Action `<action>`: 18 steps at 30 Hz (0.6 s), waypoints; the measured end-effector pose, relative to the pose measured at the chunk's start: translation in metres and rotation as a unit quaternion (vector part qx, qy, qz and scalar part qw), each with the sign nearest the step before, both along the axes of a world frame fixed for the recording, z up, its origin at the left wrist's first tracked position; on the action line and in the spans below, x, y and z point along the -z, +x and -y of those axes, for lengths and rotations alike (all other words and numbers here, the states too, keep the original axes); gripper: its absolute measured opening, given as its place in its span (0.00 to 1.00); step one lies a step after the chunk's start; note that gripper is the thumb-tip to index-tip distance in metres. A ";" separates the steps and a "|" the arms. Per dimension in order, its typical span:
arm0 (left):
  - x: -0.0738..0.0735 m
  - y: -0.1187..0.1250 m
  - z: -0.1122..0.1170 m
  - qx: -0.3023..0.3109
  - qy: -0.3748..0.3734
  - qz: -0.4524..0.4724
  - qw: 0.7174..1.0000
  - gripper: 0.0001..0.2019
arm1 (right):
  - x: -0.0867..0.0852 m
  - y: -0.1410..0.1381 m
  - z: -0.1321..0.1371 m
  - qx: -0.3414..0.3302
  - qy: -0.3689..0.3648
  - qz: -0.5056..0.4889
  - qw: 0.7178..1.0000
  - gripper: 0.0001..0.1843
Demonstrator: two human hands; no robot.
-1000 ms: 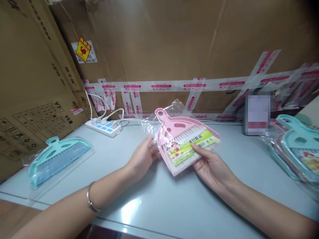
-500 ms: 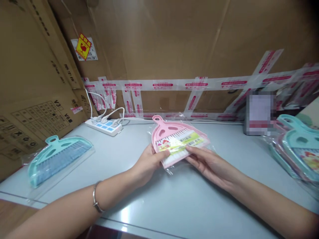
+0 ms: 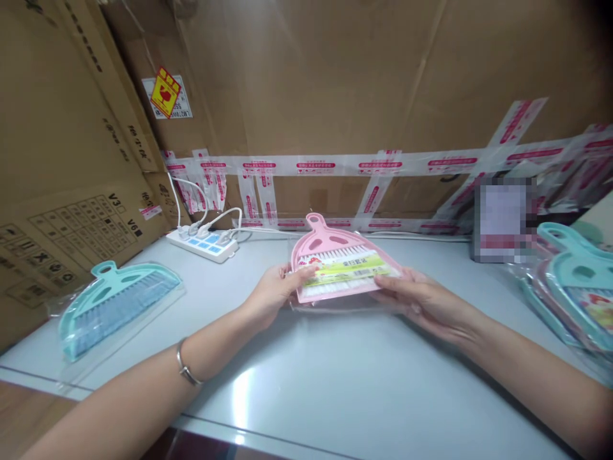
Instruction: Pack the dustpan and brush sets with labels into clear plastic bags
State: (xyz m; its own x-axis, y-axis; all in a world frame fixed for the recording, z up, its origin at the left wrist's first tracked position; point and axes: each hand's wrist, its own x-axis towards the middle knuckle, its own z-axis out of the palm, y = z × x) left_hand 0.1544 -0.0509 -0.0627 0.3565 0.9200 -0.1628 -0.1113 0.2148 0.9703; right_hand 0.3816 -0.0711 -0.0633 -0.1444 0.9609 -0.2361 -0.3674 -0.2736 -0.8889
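A pink dustpan and brush set (image 3: 330, 241) in a clear plastic bag is held up over the table's middle, its handle pointing away from me. A green and yellow printed label (image 3: 352, 268) crosses its white bristles. My left hand (image 3: 278, 291) grips the left lower edge, thumb on top. My right hand (image 3: 416, 294) grips the right lower corner, thumb near the label's end; the fingers beneath are partly hidden. To the left lies a turquoise dustpan and brush set (image 3: 117, 306) in clear plastic, with no label showing.
A stack of bagged turquoise and pink dustpan sets (image 3: 582, 268) lies at the right edge. A white power strip (image 3: 205, 246) with plugs and cables sits at the back left. Near the back right stands a blurred box-like object (image 3: 502, 220). Large cardboard boxes (image 3: 306, 83) wall the table (image 3: 335, 383).
The pink set has turned so its lower edge lies more level. My right hand has shifted right to its corner, and my left hand has moved slightly left and up.
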 end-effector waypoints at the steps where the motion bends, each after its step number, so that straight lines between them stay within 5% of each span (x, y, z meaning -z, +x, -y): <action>1: 0.000 0.000 0.001 -0.001 0.006 -0.022 1.000 0.25 | 0.002 -0.002 0.000 0.010 -0.018 -0.010 1.000 0.15; 5: -0.003 -0.005 0.005 0.003 0.100 -0.083 0.992 0.43 | 0.007 -0.004 -0.003 0.098 -0.066 -0.035 0.992 0.08; 8: -0.005 -0.011 0.005 0.101 0.273 -0.128 0.948 0.57 | 0.006 -0.004 -0.004 0.131 -0.074 -0.044 0.988 0.08; 11: -0.001 -0.014 0.002 0.106 0.375 -0.188 0.902 0.44 | 0.004 -0.004 -0.003 0.134 -0.061 -0.038 0.988 0.08; 15: 0.005 -0.009 -0.002 -0.026 0.367 -0.167 0.915 0.14 | 0.005 -0.007 0.002 0.086 -0.017 -0.019 0.996 0.12; 18: 0.005 -0.005 -0.003 -0.119 0.347 -0.129 0.921 0.07 | 0.005 -0.008 0.005 0.048 0.042 0.013 0.998 0.19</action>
